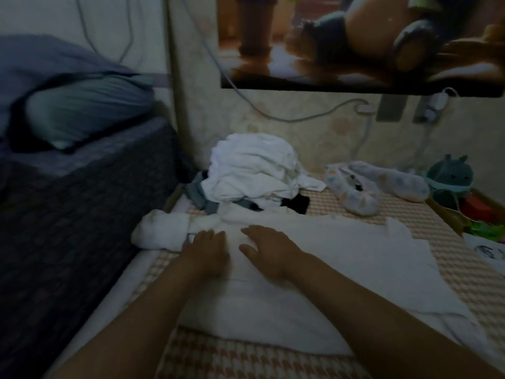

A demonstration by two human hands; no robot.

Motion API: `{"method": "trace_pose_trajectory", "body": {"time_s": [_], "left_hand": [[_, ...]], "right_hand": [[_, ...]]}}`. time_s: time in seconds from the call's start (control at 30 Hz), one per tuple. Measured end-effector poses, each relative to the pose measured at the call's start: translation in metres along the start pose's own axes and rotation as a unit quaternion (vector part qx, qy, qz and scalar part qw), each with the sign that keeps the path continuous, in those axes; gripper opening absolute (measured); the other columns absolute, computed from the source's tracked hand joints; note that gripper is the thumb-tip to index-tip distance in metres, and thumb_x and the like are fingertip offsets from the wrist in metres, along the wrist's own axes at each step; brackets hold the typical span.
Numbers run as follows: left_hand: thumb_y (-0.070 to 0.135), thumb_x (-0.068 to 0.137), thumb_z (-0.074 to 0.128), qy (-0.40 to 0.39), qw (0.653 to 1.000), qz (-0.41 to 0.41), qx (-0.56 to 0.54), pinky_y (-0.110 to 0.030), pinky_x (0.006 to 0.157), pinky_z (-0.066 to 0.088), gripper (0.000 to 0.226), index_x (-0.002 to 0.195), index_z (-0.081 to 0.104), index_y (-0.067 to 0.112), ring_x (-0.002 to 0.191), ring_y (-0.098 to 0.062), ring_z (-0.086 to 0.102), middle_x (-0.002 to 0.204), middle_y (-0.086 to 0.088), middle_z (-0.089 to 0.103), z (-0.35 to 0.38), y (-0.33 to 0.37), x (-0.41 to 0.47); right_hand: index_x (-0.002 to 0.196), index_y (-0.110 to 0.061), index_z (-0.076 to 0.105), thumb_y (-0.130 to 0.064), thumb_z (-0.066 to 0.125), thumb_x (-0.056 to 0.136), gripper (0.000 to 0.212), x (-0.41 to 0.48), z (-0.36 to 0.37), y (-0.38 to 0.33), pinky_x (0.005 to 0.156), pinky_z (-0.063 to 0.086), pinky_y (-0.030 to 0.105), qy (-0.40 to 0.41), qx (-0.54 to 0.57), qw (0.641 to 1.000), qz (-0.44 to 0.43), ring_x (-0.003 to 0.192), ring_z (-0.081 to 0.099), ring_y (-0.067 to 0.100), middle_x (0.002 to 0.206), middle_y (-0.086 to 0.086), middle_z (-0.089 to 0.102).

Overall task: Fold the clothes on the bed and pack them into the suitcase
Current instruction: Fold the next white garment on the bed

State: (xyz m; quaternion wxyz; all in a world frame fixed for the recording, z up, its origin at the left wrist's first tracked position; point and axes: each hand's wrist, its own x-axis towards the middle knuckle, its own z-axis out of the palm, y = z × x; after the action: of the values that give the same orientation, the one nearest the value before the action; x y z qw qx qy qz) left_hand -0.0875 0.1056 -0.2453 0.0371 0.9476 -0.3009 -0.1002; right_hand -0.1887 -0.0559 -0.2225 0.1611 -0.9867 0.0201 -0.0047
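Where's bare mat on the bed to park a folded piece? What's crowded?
Free: checked mat at the near edge, in front of the white garment; also the strip between the garment's right side and the patterned slippers. Crowded: the far-left corner under the clothes pile, and the right edge by the green plush.

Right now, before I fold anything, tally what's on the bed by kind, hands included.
Hands: 2, left hand and right hand, both flat on the white garment
White garment, spread out: 1
Clothes heap: 1
Spotted slippers: 2
Teal plush toy: 1
Total: 7
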Motion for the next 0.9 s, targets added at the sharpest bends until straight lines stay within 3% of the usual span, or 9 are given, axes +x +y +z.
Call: {"method": "trace_pose_trajectory", "body": {"time_s": [0.1,0.17,0.23,0.33,0.5,0.57,0.67,0.8,0.9], "left_hand": [[0.054,0.096,0.029,0.002,0.997,0.015,-0.074,-0.032,0.113,0.024,0.066,0.145,0.039,0.011,0.138,-0.024,0.035,0.15,-0.01,0.038,-0.01,-0.037,-0.013],[0.038,0.093,0.042,0.155,0.974,0.009,-0.166,-0.035,0.099,0.04,0.044,0.123,0.062,0.012,0.117,-0.027,0.054,0.125,-0.011,0.06,-0.021,-0.056,-0.017],[0.037,0.084,0.047,0.249,0.951,-0.031,-0.183,-0.039,0.088,0.046,0.042,0.116,0.062,0.016,0.109,-0.029,0.054,0.119,-0.011,0.056,-0.031,-0.074,-0.02],[0.047,0.086,0.062,0.209,0.955,-0.117,-0.176,-0.042,0.09,0.048,0.05,0.128,0.052,0.022,0.116,-0.031,0.049,0.134,-0.01,0.041,-0.029,-0.095,-0.024],[0.029,0.095,0.057,0.15,0.916,-0.188,-0.32,-0.037,0.095,0.046,0.043,0.124,0.058,-0.002,0.105,-0.028,0.055,0.127,-0.021,0.057,-0.021,-0.114,-0.01],[0.04,0.091,0.059,0.162,0.925,-0.18,-0.292,-0.035,0.091,0.047,0.053,0.127,0.057,0.001,0.108,-0.031,0.056,0.127,-0.019,0.057,-0.021,-0.111,-0.009],[0.059,0.085,0.058,0.217,0.938,-0.132,-0.235,-0.033,0.1,0.042,0.068,0.139,0.049,0.018,0.126,-0.027,0.047,0.141,-0.008,0.046,-0.013,-0.102,-0.012],[0.031,0.097,0.05,0.189,0.938,-0.163,-0.24,-0.033,0.104,0.036,0.048,0.14,0.046,0.009,0.127,-0.028,0.046,0.143,-0.013,0.046,-0.013,-0.101,-0.002],[0.019,0.096,0.047,0.317,0.903,-0.191,-0.216,-0.04,0.081,0.048,0.023,0.109,0.058,0.004,0.101,-0.034,0.058,0.115,-0.016,0.06,-0.033,-0.099,-0.005]], "right_hand": [[0.151,-0.024,0.027,-0.048,0.038,0.1,0.057,0.028,0.017,-0.043,0.116,0.02,0.037,-0.014,-0.014,0.999,-0.038,0.142,0.028,0.021,0.157,0.001,0.029],[0.147,-0.021,0.036,-0.045,0.039,0.1,0.052,0.05,0.024,-0.067,0.111,0.03,0.04,0.007,-0.019,0.998,-0.051,0.134,0.039,0.026,0.149,0.006,0.04],[0.142,-0.019,0.044,-0.042,0.04,0.1,0.048,0.074,0.029,-0.087,0.103,0.039,0.04,0.038,-0.011,0.997,-0.06,0.124,0.048,0.029,0.14,0.01,0.049],[0.146,-0.016,0.039,-0.032,0.044,0.099,0.05,0.106,0.035,-0.109,0.1,0.041,0.035,0.029,0.022,0.999,-0.037,0.127,0.048,0.028,0.142,0.01,0.049],[0.152,-0.008,0.022,-0.02,0.055,0.096,0.067,0.133,0.045,-0.11,0.111,0.03,0.031,-0.067,0.06,0.996,-0.007,0.137,0.037,0.028,0.152,0.013,0.035],[0.154,-0.013,0.017,-0.018,0.056,0.096,0.07,0.131,0.042,-0.103,0.099,0.035,0.022,-0.059,0.09,0.994,-0.016,0.132,0.044,0.025,0.148,0.01,0.042],[0.155,-0.023,0.01,0.0,0.053,0.092,0.079,0.128,0.037,-0.092,0.082,0.042,0.021,-0.044,0.208,0.977,-0.026,0.121,0.054,0.025,0.14,0.012,0.051],[0.153,-0.018,0.016,0.015,0.046,0.088,0.079,0.126,0.034,-0.074,0.08,0.049,0.026,-0.011,0.303,0.953,-0.021,0.127,0.051,0.023,0.149,0.012,0.038],[0.154,-0.018,0.019,0.011,0.05,0.087,0.079,0.12,0.024,-0.066,0.102,0.044,0.035,0.033,0.263,0.963,-0.041,0.138,0.038,0.024,0.15,0.012,0.037]]}}
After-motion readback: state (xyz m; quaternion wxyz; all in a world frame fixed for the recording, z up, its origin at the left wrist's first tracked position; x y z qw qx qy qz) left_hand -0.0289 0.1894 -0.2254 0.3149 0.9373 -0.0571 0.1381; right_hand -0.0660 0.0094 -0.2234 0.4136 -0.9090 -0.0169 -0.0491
